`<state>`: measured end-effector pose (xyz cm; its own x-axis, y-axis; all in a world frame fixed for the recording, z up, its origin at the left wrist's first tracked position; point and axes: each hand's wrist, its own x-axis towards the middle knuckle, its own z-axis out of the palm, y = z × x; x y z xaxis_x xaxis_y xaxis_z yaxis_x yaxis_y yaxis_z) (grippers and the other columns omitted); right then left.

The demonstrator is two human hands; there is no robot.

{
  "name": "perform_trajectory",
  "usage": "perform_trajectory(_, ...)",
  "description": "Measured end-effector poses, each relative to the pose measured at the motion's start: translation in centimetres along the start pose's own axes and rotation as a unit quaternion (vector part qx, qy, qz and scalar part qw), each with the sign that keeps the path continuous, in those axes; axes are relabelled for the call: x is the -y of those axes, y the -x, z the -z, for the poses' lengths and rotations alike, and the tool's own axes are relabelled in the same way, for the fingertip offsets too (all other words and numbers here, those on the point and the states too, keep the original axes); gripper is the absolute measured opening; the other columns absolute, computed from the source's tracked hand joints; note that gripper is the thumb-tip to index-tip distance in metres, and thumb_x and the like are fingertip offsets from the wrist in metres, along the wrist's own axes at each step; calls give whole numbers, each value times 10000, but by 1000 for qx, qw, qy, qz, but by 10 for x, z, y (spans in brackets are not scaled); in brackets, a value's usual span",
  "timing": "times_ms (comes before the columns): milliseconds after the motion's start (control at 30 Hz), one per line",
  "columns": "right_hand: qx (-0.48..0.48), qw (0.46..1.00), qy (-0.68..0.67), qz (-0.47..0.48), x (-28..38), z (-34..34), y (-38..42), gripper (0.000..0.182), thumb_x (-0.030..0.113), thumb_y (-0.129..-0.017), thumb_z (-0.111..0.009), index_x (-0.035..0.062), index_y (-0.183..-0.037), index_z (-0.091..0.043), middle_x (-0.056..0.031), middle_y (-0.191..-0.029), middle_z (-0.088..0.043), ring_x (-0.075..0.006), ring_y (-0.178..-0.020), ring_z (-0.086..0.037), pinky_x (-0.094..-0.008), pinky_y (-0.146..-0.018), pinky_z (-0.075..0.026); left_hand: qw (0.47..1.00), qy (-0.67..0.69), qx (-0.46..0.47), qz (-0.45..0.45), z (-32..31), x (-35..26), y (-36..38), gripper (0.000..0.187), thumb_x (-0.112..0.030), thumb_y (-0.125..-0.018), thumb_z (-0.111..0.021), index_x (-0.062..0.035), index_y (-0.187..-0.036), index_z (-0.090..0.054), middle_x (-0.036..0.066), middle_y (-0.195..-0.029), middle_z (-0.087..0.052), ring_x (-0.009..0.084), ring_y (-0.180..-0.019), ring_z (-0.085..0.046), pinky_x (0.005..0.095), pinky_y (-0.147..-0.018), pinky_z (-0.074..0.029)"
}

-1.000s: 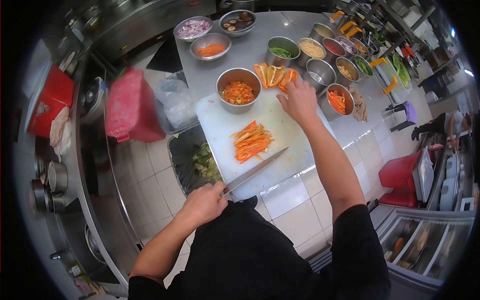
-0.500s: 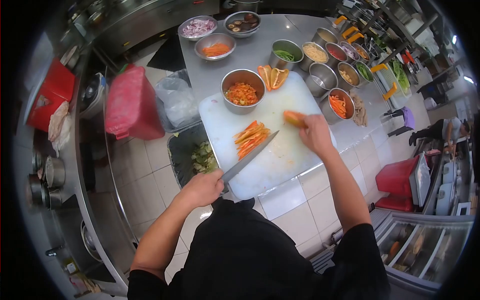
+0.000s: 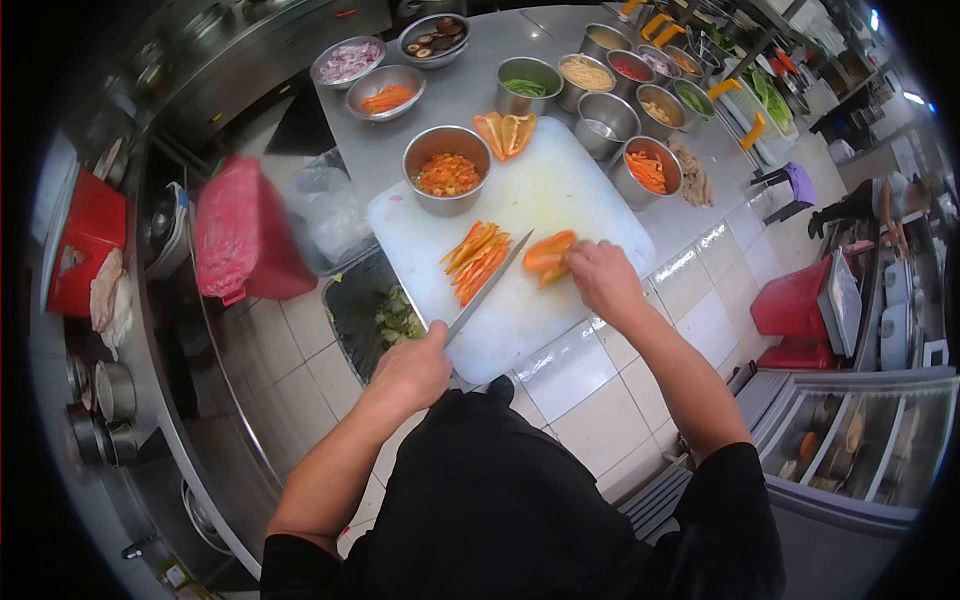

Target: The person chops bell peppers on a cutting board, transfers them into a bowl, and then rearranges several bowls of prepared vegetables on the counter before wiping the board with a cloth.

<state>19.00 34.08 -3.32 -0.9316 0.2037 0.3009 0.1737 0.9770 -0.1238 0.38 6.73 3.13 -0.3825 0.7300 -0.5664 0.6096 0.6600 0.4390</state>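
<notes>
My left hand (image 3: 412, 370) is closed around the handle of a kitchen knife (image 3: 490, 287). Its blade slants up over the white cutting board (image 3: 540, 335), along a pile of orange pepper strips (image 3: 474, 262). On the blade's other side, my right hand (image 3: 608, 283) has its fingers on an orange bell pepper piece (image 3: 549, 257) lying on the board; the fingertips are partly hidden. Toward the board's far edge stand a steel bowl (image 3: 447, 172) of diced orange vegetables and, beside it, more cut pepper pieces (image 3: 505, 133).
Steel bowls of sliced vegetables, such as green strips (image 3: 528, 86) and carrot-coloured strips (image 3: 648, 172), line the steel table. A dark bin (image 3: 350, 320) with scraps is left of the board. A red container (image 3: 250, 230) stands further left. Another person (image 3: 880, 200) is far right.
The pepper piece now lies flatter and closer to the knife, with my right hand lower beside it. The knife blade stands steeper. The whole view has shifted, so the table appears further left.
</notes>
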Motion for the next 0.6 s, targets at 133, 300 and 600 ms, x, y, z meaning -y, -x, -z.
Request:
perform_trajectory(133, 38, 998, -9, 41, 30, -1, 7, 290, 64, -806, -621, 102, -1093, -637, -51, -979, -595, -234, -806, -590, -375, -712, -447, 999, -29, 16, 8, 0, -4, 1, 258, -103, -956, -454, -27, -1201, -485, 294, -997, -693, 489, -981, -669, 565, -881, -499)
perform_trajectory(300, 84, 992, 97, -1, 60, 11, -2, 220, 88, -796, -626, 110, -1014, -608, -53, -954, -575, -202, -797, -616, -360, -694, -439, 997, -78, -3, -10, -6, -6, 3, 250, -110, -963, -465, -49, -1204, -496, 263, -969, -705, 458, -944, -696, 546, -832, -531)
perform_trajectory(600, 62, 997, 40, 8, 44, 3, 2, 259, 46, -839, -601, 102, -1090, -627, -47, -1012, -594, -234, -863, -632, -385, -800, -470, 997, -57, -34, -29, -12, 5, 2, 224, -132, -951, -475, -24, -1145, -506, 273, -912, -701, 477, -910, -672, 572, -823, -511)
